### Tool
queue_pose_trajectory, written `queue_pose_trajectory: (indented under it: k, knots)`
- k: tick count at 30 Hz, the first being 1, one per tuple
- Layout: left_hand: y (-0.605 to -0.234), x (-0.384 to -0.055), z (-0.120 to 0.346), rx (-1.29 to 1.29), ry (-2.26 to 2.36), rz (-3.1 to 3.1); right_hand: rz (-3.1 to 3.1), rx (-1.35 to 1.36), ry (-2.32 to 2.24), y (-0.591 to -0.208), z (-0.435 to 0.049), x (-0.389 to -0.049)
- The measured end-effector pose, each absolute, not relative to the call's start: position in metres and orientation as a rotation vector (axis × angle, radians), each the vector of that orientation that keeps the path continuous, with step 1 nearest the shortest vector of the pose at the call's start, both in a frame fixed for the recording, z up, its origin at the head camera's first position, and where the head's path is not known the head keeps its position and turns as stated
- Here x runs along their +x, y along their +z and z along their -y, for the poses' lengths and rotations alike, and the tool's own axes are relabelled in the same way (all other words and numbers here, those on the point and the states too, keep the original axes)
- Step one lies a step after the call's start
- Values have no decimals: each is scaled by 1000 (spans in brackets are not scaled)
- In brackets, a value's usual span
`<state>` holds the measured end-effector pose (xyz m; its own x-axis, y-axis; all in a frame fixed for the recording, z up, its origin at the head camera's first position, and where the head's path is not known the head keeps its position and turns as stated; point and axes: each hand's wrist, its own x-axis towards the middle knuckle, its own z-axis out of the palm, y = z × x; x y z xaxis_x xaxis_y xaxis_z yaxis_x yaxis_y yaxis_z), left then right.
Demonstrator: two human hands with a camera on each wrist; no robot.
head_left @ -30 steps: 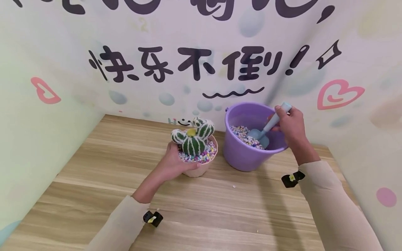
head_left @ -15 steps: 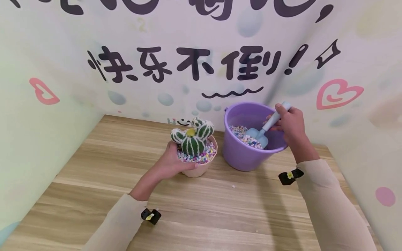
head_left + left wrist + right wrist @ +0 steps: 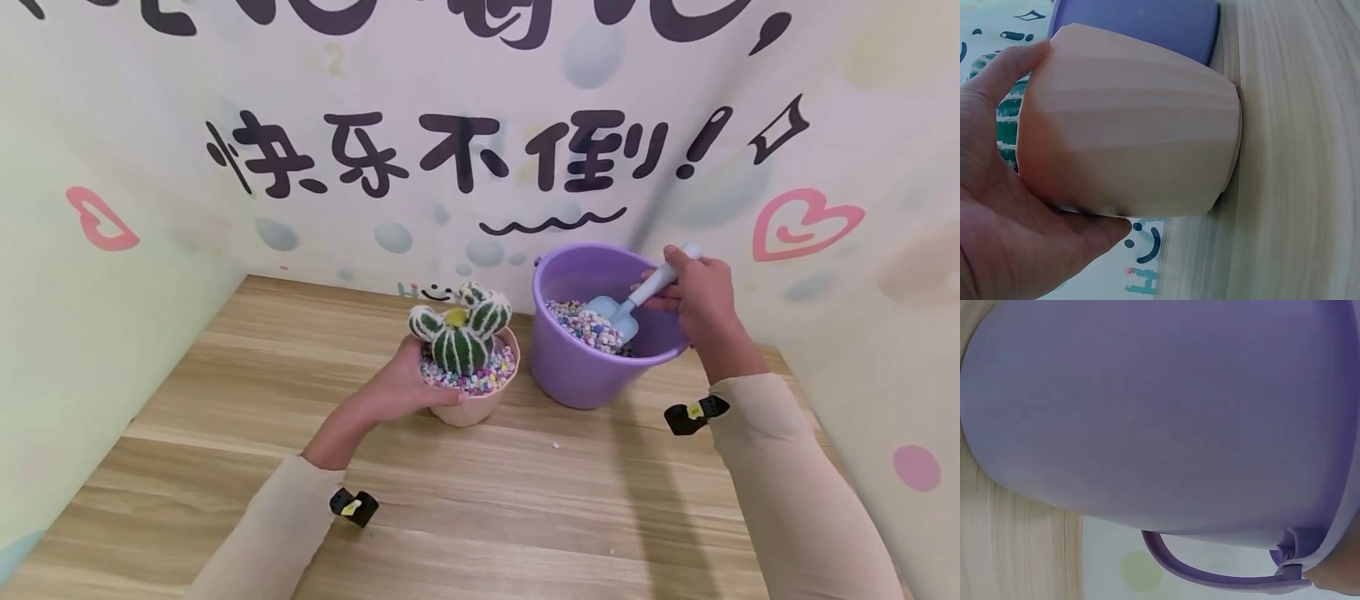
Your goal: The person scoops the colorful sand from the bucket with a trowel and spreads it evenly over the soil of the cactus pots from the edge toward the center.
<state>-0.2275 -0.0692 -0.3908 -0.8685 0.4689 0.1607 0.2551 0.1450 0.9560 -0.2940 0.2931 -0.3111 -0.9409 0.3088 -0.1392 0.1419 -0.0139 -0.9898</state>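
My left hand (image 3: pixel 390 385) grips the side of a pale pink pot (image 3: pixel 471 411), thumb at the near rim. In the left wrist view the pot (image 3: pixel 1129 125) stands on the table with fingers and thumb around its upper edge. A green knitted cactus (image 3: pixel 459 348) with white stripes and a yellow top rises from colored pebbles (image 3: pixel 491 377) in it. My right hand (image 3: pixel 707 298) holds a light blue toy shovel (image 3: pixel 654 285) by its handle, inside a purple bucket (image 3: pixel 570 375). The shovel's blade lies against the pebbles (image 3: pixel 585 327) there. The right wrist view shows mainly the bucket's outer wall (image 3: pixel 1147 412).
The wooden table (image 3: pixel 465 517) runs up to a printed wall (image 3: pixel 360 242) just behind the pot and bucket. A loose pebble (image 3: pixel 556 445) lies in front of them. The bucket's handle (image 3: pixel 1210 575) hangs down its side in the right wrist view.
The shovel has shifted within the bucket, its blade turning and sliding over the pebbles, while my right hand moved slightly right. My left hand keeps holding the pot, which has barely moved.
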Motion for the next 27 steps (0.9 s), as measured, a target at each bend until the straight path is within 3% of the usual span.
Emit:
queue_pose_trajectory:
  k: [11,27]
  knots:
    - [-410,-234,69,698,1831,-2216,1845,-561,2261,-309,-299,-295]
    - [-415,-206,46,230,1511,-2771,1335,-588,2609,-308,-314,-280]
